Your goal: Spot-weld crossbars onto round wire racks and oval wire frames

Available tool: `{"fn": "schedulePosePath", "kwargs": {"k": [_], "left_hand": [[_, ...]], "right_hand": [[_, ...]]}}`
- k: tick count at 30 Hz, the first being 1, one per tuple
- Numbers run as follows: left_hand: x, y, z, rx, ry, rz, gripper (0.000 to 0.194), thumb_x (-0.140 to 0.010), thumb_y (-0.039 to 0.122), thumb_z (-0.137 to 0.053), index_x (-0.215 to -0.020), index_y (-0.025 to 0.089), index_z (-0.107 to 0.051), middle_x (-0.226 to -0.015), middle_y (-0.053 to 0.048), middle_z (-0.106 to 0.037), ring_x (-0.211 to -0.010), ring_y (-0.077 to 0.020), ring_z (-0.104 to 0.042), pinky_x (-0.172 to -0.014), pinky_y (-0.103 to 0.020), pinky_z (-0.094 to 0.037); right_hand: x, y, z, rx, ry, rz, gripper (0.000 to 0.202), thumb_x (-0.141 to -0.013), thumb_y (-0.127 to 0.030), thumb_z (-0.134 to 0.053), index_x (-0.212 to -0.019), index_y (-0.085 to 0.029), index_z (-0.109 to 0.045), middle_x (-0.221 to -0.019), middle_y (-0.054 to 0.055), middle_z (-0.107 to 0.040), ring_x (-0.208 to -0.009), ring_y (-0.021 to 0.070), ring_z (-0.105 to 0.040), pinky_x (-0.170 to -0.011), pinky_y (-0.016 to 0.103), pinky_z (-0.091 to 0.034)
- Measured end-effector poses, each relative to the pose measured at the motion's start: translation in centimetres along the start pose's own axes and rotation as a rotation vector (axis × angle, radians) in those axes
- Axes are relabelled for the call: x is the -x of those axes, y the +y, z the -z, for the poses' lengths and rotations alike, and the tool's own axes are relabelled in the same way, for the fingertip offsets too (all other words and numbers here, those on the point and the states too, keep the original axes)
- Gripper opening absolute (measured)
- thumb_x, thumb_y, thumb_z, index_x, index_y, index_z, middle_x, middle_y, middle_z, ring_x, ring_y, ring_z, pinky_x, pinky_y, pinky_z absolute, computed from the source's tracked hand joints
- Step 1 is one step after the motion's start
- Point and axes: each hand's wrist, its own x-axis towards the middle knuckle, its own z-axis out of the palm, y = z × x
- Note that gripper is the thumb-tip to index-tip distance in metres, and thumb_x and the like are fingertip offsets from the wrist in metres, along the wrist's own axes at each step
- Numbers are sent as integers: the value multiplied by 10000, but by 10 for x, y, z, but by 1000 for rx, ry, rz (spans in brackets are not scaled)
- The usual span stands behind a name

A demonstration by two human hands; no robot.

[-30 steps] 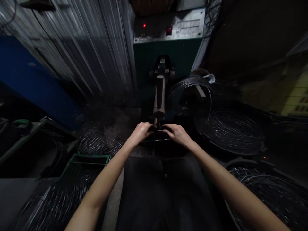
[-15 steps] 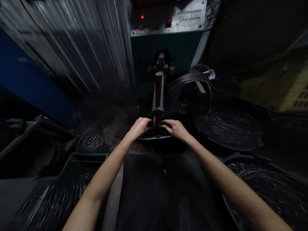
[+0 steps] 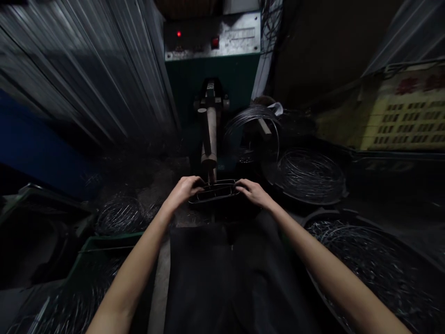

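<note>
A green machine cabinet (image 3: pixel 212 79) fills the back, its brown arm (image 3: pixel 209 139) reaching down toward the hands. Tubs of wire rings (image 3: pixel 311 174) crowd the right side (another sits lower left). The left hand (image 3: pixel 184 189) and right hand (image 3: pixel 253 192) each grip an end of a wire frame (image 3: pixel 215 191) just below the arm's tip.

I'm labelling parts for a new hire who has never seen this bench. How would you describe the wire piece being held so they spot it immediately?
Find the green machine with red lights; its brown arm points down at the piece. The wire frame sits under that tip, between the left hand and right hand. Unlike the round wire coils nearby, it is flat and oblong.
</note>
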Motion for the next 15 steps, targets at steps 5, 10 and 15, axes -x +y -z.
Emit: {"fn": "schedulePosePath", "kwargs": {"k": [5,10,15], "left_hand": [[17,-8,14,64,71,40,348,-748,267,-664,-1080,174,-614,-1048,-48,-666,-961,-159,-622,-862,-269,-474],[7,14,3,-92,25,-23,382,-750,284,-668,-1103,149,-609,-1043,-80,-660,-959,-188,-617,-853,-281,-466],[4,21,-7,-85,-44,5,209,-784,225,-623,-970,136,-657,-887,-61,-686,-823,-169,-630,-746,-235,-455]], "right_hand": [[-7,-38,-12,129,76,87,205,-906,-311,-474,-917,-195,-643,-812,23,-618,-714,136,-567,-655,231,-407],[-8,-73,-28,323,57,90,206,-915,-299,-461,-927,-203,-642,-822,32,-628,-735,145,-588,-604,223,-379],[-11,-74,-24,153,48,-12,248,-869,-333,-552,-1094,-228,-560,-842,20,-670,-731,172,-627,-619,236,-417]]}}
